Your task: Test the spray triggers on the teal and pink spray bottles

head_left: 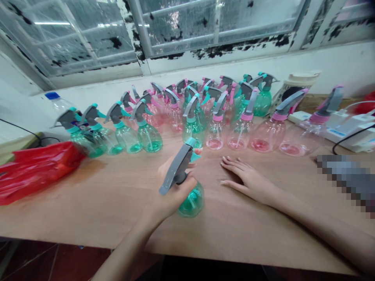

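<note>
My left hand (172,191) is wrapped round the neck of a green spray bottle (191,203) with a grey and teal trigger head. The bottle is near the middle of the table, close to the front edge; its neck is partly hidden by my fingers. To the right of it, my right hand (244,177) lies flat on the wood with its fingers stretched out, holding nothing. Just beyond both hands stands a front row of pink spray bottles (215,136) and another green spray bottle (193,130).
More green bottles (149,136) stand at the left, with several rows behind. A red plastic bag (43,168) lies on the left of the wooden table (102,218). White power strips (348,130) and a blurred-out dark object (348,179) are at the right. Windows (216,31) rise behind.
</note>
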